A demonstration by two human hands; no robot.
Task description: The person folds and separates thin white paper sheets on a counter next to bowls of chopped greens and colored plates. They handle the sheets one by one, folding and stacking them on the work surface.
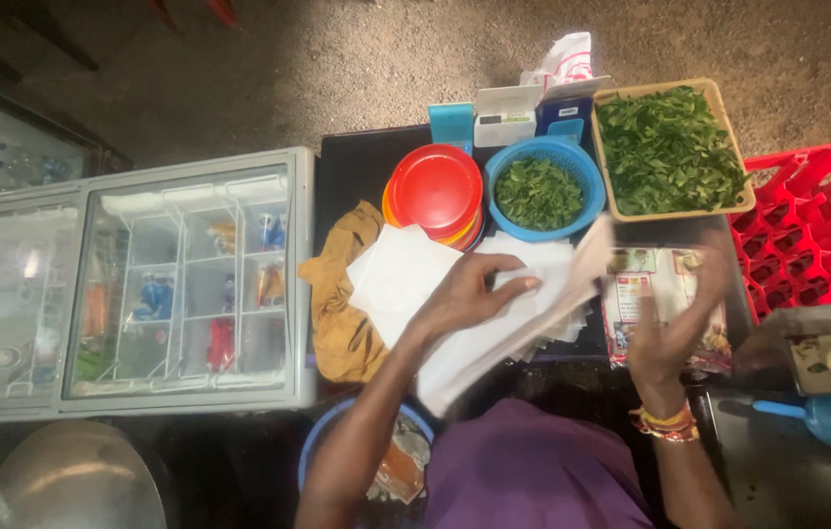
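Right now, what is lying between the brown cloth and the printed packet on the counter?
In the head view, white paper sheets lie between the brown cloth and the printed packet, with the left hand on them.
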